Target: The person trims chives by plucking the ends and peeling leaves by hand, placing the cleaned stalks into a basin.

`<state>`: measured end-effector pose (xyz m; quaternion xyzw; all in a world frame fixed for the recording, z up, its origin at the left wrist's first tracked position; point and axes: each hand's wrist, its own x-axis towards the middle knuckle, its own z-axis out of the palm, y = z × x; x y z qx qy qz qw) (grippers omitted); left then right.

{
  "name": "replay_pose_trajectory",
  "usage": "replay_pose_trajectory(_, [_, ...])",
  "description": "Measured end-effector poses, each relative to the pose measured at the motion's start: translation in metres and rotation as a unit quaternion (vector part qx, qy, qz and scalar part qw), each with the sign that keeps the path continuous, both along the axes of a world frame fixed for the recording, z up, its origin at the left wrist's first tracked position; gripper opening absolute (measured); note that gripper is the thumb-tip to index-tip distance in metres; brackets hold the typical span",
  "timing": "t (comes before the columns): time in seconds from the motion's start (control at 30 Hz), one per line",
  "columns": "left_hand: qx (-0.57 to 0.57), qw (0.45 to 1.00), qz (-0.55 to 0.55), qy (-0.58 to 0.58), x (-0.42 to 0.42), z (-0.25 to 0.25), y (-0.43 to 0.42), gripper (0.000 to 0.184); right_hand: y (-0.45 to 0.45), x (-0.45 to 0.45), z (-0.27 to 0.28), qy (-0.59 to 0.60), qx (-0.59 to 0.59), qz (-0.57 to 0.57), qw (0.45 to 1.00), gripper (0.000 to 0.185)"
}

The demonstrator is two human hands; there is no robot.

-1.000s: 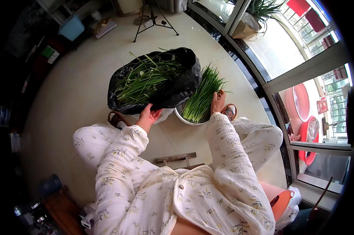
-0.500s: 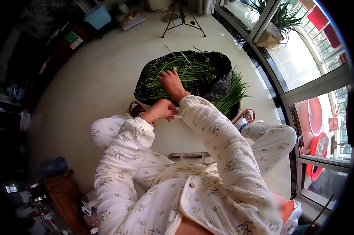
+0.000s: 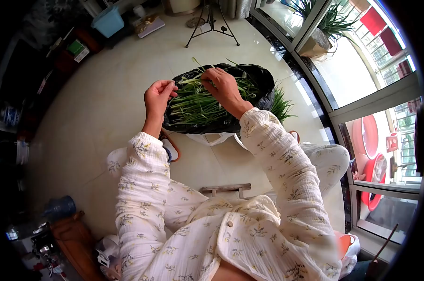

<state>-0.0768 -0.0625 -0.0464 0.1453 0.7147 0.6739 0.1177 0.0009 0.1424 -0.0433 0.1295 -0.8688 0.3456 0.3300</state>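
A heap of chives (image 3: 198,104), long thin green stalks with some paler ends, fills a black plastic bag (image 3: 263,77) on the floor in front of me. At the bag's left edge, my left hand (image 3: 158,97) has its thumb and fingertips pinched together; what is between them is too small to make out. My right hand (image 3: 225,90) reaches over the middle of the heap, its fingers curled down on some chives. Its palm side is hidden from me. More green stalks (image 3: 281,105) stick out behind the bag's right side.
Below the bag a white rim or handle (image 3: 212,139) shows. A small wooden stool edge (image 3: 226,188) lies between my legs. Farther off stand a black tripod stand (image 3: 212,28) and a blue bin (image 3: 108,21). Glass doors (image 3: 376,105) run along the right.
My left hand has moved up and left, from below the bag to its left edge. My right hand has shifted right and up over the heap. The black bag now appears lower at its front.
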Motion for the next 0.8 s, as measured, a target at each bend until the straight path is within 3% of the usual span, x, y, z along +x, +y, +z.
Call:
replay_pose_trajectory(0.17, [0.002,1.0,-0.019,-0.003,-0.006,0.008,0.03,0.01,0.03,-0.003,0.05,-0.036,0.166,0.026,0.985,0.007])
replay_pose_trajectory(0.33, [0.07,0.995,-0.067,-0.032,-0.002,0.021,0.052,0.017,0.047,-0.003,0.069,-0.007,0.161,0.01,0.987,0.009])
replay_pose_trajectory(0.43, [0.119,0.978,-0.142,-0.096,0.014,0.033,0.064,0.021,0.051,0.007,0.062,-0.072,0.138,-0.005,0.988,0.009])
replay_pose_trajectory(0.57, [0.05,0.982,-0.165,-0.072,0.016,0.014,0.078,0.017,0.047,0.032,0.05,-0.136,0.093,-0.021,0.986,0.01])
replay_pose_trajectory(0.8, [0.036,0.984,-0.172,-0.043,0.014,0.008,0.101,0.016,0.061,0.032,0.029,-0.117,0.041,-0.009,0.992,0.01])
